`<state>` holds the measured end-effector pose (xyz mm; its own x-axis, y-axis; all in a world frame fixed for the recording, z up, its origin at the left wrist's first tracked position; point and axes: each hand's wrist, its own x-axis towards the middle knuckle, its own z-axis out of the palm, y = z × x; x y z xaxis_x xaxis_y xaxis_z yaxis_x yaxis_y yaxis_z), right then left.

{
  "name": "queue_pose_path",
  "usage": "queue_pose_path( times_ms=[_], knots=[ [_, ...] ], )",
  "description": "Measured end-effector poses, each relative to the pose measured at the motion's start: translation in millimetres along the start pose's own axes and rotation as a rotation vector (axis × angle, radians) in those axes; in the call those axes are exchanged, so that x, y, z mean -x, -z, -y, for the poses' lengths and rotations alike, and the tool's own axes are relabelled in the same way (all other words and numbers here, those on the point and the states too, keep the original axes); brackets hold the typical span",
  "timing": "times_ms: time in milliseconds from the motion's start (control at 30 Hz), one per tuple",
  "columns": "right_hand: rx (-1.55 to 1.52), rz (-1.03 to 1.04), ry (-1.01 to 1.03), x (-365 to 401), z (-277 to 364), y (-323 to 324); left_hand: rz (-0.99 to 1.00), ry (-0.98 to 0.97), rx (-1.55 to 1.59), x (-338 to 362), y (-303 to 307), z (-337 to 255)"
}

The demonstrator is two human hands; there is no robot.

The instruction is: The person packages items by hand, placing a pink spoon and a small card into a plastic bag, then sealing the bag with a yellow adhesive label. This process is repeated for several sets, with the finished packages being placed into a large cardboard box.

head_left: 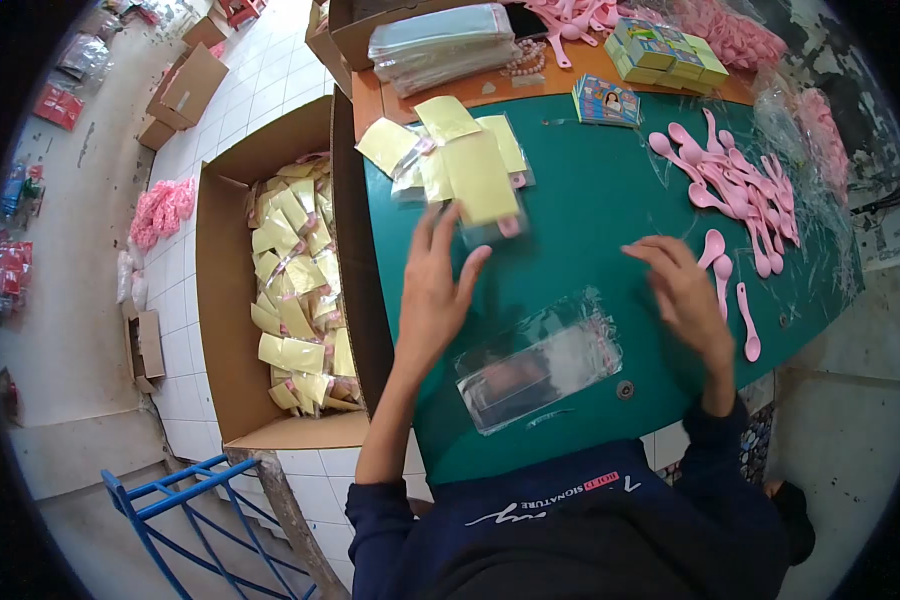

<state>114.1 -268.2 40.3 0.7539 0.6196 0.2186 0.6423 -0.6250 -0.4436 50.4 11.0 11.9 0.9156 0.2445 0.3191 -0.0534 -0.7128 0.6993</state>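
Observation:
My left hand (433,285) is open, fingers spread, at the near edge of a pile of clear packets with yellow cards (478,175). A pink piece shows inside some of these packets. Over the green table mat (580,250), my right hand (678,295) has its fingers loosely bent and apart, with nothing visible in them. Just right of it lie a few loose pink spoons (723,285). A stack of clear plastic bags (540,375) rests between my forearms. Farther back sits a bigger heap of pink spoons (735,190).
A large cardboard box (260,440) full of yellow-card packets stands left of the table. Printed cards (605,102) and bundled card stacks (665,52) lie at the back, beside a pile of plastic sleeves (440,45). A blue metal rack (190,500) is at lower left.

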Motion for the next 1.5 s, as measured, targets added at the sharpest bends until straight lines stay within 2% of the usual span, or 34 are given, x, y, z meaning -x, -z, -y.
queue_pose_path(
  times_ms=[33,100,200,300,333,433,500,600,700,800,900,1000,1100,1300,1400,1500],
  knots=[
    [0.148,0.029,-0.001,9.8,-13.2,8.7,-0.102,-0.118,-0.33,-4.3,-1.1,2.3],
    [0.446,0.079,-0.017,30.3,-34.3,20.7,0.116,-0.108,-0.113,9.2,-4.8,-9.1],
    [0.391,0.029,0.003,50.8,-56.4,9.2,0.362,-0.124,0.063,44.1,-28.3,-31.5],
    [0.457,-0.028,0.059,51.4,-57.1,4.6,0.329,-0.198,0.105,52.8,-54.2,-30.7],
    [0.472,-0.044,0.053,52.0,-57.3,3.1,0.394,-0.115,0.259,53.0,-56.8,-29.5],
    [0.471,-0.092,0.051,48.4,-55.0,-0.3,0.524,-0.127,0.253,50.2,-56.4,-21.8],
    [0.416,-0.115,0.051,43.0,-43.8,-0.8,0.513,-0.08,0.327,46.6,-48.2,-27.8],
    [-0.07,-0.376,-0.016,38.5,-20.3,-3.9,0.551,0.089,0.554,43.3,-43.4,-27.6],
    [-0.607,-0.533,-0.151,36.6,-3.1,-13.5,0.624,0.308,0.787,40.9,-38.7,-25.0],
    [-0.803,-0.523,-0.218,21.2,22.5,-9.8,0.662,0.432,0.933,39.4,-33.7,-24.4],
    [-0.764,-0.466,-0.23,13.8,28.7,-7.5,0.689,0.488,1.003,37.7,-27.1,-25.6],
    [-0.835,-0.532,-0.193,13.4,32.9,-14.0,0.712,0.521,1.03,36.5,-21.9,-31.3],
    [-0.808,-0.484,-0.174,13.8,36.5,-14.3,0.715,0.519,1.047,38.5,-22.0,-30.4],
    [-0.87,-0.266,-0.168,13.5,35.7,-11.4,0.753,0.469,1.084,39.6,-23.3,-33.3],
    [-0.706,-0.039,-0.083,6.1,35.4,-6.9,0.773,0.442,1.206,35.6,-17.7,-44.2],
    [-0.861,-0.006,-0.093,-0.4,38.7,-3.1,0.704,0.373,1.254,32.1,-11.5,-52.2]
  ],
)
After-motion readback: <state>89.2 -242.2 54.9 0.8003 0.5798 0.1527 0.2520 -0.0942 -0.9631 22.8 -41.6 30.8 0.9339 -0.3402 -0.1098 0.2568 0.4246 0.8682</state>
